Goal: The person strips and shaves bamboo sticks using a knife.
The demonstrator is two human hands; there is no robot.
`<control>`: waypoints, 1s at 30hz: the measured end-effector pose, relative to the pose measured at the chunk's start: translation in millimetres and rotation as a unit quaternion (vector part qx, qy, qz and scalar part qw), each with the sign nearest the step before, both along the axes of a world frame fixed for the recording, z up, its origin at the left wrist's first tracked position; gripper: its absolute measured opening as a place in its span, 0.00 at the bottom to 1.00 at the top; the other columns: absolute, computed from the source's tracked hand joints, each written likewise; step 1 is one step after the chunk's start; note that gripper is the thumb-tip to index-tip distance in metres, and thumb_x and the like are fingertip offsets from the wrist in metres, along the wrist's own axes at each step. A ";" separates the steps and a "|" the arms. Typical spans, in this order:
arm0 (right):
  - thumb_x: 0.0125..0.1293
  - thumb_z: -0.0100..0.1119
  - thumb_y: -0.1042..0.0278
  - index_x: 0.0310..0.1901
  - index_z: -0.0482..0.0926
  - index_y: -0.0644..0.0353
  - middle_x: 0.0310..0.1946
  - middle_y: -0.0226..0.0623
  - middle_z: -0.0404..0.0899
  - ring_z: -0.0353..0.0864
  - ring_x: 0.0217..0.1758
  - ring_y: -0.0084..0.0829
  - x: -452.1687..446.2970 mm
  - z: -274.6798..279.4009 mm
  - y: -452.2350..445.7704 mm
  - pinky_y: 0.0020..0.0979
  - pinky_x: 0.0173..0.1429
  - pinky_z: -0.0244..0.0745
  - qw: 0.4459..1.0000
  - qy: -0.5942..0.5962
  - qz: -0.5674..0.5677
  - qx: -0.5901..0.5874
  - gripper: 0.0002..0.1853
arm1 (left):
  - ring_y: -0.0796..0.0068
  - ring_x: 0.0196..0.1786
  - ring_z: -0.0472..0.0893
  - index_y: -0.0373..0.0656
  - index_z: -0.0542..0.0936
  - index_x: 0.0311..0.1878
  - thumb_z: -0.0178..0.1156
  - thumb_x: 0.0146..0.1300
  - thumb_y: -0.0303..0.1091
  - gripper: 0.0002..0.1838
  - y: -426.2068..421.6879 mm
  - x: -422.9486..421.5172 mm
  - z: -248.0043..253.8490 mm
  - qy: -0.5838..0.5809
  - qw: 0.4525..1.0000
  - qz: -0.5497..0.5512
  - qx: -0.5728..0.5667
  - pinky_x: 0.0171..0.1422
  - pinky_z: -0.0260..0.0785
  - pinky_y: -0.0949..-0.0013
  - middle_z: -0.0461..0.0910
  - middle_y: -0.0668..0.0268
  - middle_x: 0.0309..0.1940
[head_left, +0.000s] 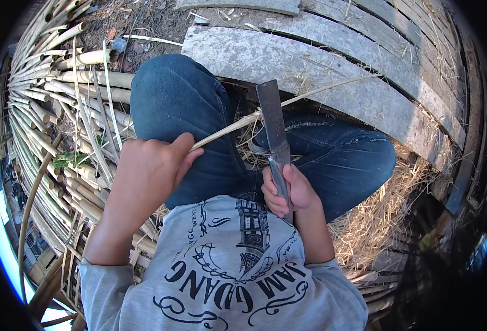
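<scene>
A thin pale bamboo strip (229, 128) runs from my left hand (154, 165) up to the right, over my legs. My left fingers are closed around its lower end. In my right hand (294, 193) is the handle of a long dark blade (272, 118), which stands nearly upright. The blade crosses the strip near the strip's middle, and pale frayed fibres show just left of it. Whether the edge bites into the strip cannot be made out.
Many bamboo poles (97, 57) are piled at the left, with loose strips over them. Grey weathered planks (243, 52) lie ahead and to the right. Straw-like shavings (365, 231) cover the ground at the right. My bent knees (171, 94) flank the work.
</scene>
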State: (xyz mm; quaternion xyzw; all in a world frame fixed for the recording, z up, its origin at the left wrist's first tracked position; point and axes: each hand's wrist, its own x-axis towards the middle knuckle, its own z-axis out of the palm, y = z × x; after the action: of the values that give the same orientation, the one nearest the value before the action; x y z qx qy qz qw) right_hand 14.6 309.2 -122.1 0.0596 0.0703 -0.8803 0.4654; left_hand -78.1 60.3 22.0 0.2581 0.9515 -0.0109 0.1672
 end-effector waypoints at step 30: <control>0.68 0.58 0.34 0.28 0.68 0.60 0.13 0.29 0.66 0.67 0.10 0.20 -7.6 11.9 -14.1 0.24 0.15 0.67 0.994 0.078 0.014 0.077 0.31 | 0.52 0.19 0.77 0.45 0.73 0.30 0.61 0.68 0.46 0.16 4.9 2.5 2.4 -0.018 0.999 0.048 0.003 0.24 0.65 0.55 0.72 0.57 0.13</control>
State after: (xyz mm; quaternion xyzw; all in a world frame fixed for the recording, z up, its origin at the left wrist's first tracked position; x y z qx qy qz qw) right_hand 7.0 295.1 -110.2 0.0251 0.1748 -0.8678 0.4645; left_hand -75.6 65.2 24.5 0.2127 0.9596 0.0046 0.1839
